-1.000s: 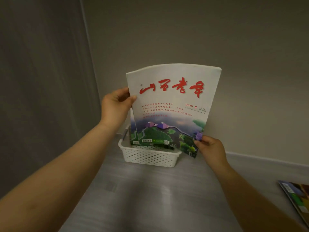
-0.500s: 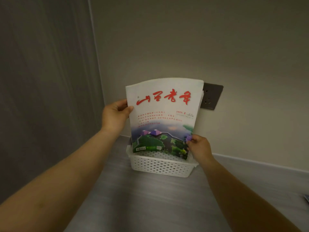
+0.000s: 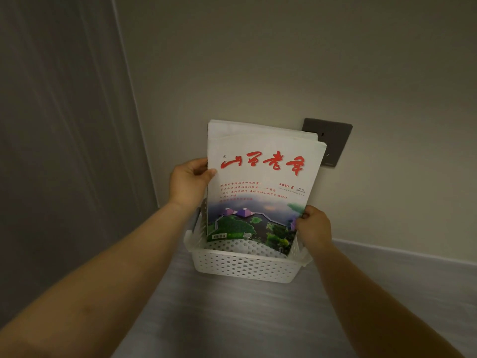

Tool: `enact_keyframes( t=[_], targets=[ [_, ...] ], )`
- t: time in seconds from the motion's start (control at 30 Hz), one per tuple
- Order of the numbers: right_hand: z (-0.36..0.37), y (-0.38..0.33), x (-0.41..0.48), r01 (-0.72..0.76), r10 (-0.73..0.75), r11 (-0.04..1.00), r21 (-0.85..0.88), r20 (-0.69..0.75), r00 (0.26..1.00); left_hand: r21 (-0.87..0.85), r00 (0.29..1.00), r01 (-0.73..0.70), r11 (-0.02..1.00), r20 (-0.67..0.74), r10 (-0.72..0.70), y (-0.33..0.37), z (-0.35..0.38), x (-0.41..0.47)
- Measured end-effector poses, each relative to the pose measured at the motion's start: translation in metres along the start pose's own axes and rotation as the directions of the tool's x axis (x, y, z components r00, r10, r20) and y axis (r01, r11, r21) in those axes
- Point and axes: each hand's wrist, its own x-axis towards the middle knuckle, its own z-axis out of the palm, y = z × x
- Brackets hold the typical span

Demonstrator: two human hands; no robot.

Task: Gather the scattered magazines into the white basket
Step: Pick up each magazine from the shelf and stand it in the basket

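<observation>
head view, and both hands are on the magazine [image 3: 260, 182], held upright with its white cover and red title facing the camera. the left hand [image 3: 189, 183] grips the left edge, about halfway up, thumb pressed on the front of the cover and fingers wrapped behind it. the right hand [image 3: 313, 229] pinches the lower right corner, fingers closed on the paper just beside the landscape print. the bottom edge of the magazine sits inside the white basket [image 3: 245, 264], down between its perforated walls, while most of the cover stands tall above the rim. behind the front cover there's another white sheet edge showing at the top, whether that's a second magazine or loose pages, can't tell. the basket rests on the grey floor [image 3: 232, 319], tucked into the far corner, close to the beige wall [image 3: 258, 60]. a dark wall socket [image 3: 333, 140] peeks out on the wall behind the upper right of the magazine. grey panel [image 3: 51, 125] runs along the left.
</observation>
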Motion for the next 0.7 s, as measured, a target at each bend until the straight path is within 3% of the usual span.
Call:
enact_keyframes(
  t=[0.2, 0.33, 0.5, 0.7],
  targets=[
    [0.007, -0.001, 0.007, 0.038, -0.027, 0.991, 0.128, -0.084, 0.996, 0.155, 0.999, 0.041, 0.987, -0.036, -0.036, -0.012, 0.006, 0.017],
    [0.019, -0.001, 0.004, 0.045, -0.031, 0.953, 0.298, -0.052, 0.998, 0.225, 0.988, 0.137, 0.965, 0.035, -0.148, -0.026, 0.013, 0.019],
    [0.029, -0.011, 0.004, 0.058, -0.067, 0.940, 0.336, 0.015, 0.998, 0.220, 0.978, 0.111, 0.969, 0.147, -0.146, -0.032, 0.025, 0.014],
    [0.031, -0.017, 0.011, 0.011, -0.031, 0.941, 0.337, 0.055, 0.998, 0.331, 0.989, 0.068, 0.941, 0.103, -0.107, -0.034, 0.029, 0.023]
  ],
)
